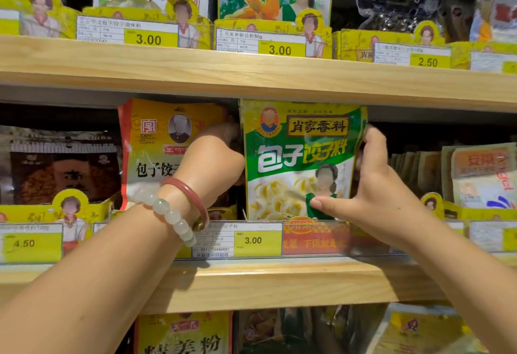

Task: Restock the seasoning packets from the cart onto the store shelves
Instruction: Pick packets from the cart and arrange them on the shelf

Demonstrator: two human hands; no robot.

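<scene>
On the middle shelf (pixel 251 281), we seat the green seasoning packet (pixel 299 163) upright behind the price rail (pixel 251 239). Our left hand (pixel 215 158) reaches behind its left edge; fingers hidden, grip undeterminable. Our right hand (pixel 375 185) pinches its right edge. Judged step: placement. Next: release, then fetch more stock.

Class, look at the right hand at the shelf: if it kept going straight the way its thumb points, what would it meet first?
The right hand has its thumb pointing left across the front of the green seasoning packet, already touching it. Going on, it would probably slide along that packet toward the left hand, though depth is unclear.
</scene>
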